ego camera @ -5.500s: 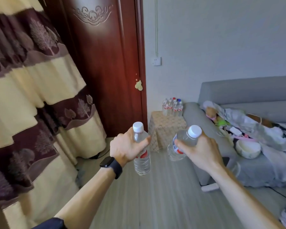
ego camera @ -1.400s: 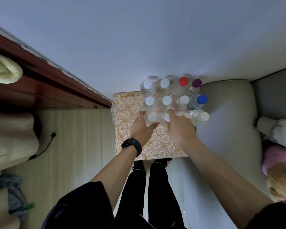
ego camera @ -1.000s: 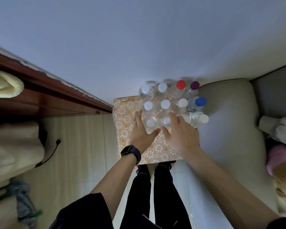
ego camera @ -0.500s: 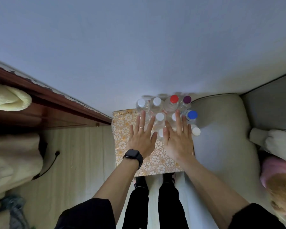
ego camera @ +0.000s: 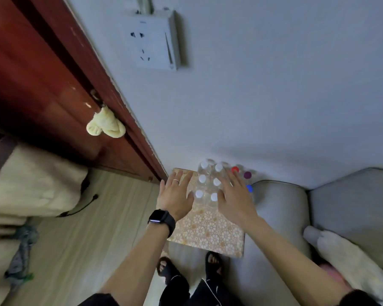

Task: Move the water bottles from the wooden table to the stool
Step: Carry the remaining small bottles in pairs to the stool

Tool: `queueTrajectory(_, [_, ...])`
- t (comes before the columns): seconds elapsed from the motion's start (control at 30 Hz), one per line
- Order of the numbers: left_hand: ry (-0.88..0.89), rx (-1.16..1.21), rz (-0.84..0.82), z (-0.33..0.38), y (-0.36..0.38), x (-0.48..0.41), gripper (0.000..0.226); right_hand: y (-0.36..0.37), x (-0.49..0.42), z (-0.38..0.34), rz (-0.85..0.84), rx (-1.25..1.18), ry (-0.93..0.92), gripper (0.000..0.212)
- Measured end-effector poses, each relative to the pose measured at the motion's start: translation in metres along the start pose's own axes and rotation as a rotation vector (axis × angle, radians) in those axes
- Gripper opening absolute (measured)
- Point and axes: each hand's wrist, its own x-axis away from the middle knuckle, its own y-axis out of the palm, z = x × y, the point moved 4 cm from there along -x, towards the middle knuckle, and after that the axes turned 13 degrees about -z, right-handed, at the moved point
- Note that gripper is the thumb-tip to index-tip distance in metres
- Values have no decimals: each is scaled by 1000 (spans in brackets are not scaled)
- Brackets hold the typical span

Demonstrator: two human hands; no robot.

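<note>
Curtain fabric (ego camera: 31,184) bunches at the left edge, and the dark red door (ego camera: 42,74) with a pale cloth (ego camera: 105,125) knotted at its handle takes up far more of the view than half a second ago. A wall socket (ego camera: 155,40) has come into sight above, because the camera has tipped upward. The left hand (ego camera: 176,195), a black watch (ego camera: 161,219) on its wrist, has slid off the bottles. It now hovers over the bare patterned top of the stool (ego camera: 208,230), with fingers straight and spread and nothing in its grasp. The hands have parted, uncovering six white caps in two columns between them. The water bottles (ego camera: 202,179) stand clustered on the far part of the stool, close against the wall. All are upright, long axes vertical, caps pointing up at the camera. The right hand (ego camera: 234,197) is likewise flat and spread, holding nothing, and covers the right side of the cluster. Whether it touches the caps beneath cannot be told. Red (ego camera: 235,169), purple (ego camera: 247,174) and blue (ego camera: 249,188) caps show past its fingers, next to the grey sofa (ego camera: 285,206).
</note>
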Motion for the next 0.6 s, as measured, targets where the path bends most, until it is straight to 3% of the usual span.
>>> queueTrajectory(0.13, [-32,143,217,-12,-39,61,60,-53,44,-48,93,-10,-164,38])
queueTrajectory(0.3, [-164,236,424,-60,-47,147,57,-78,74,-109,142,12,-329,37])
queueTrajectory(0.47, [-420,334,647,-143,-15,283,54,-22,90,-224,23,96,-654,30])
queueTrajectory(0.6, [-804,457,829,-213,56,449,53,81,161,-352,-194,212,-1046,30])
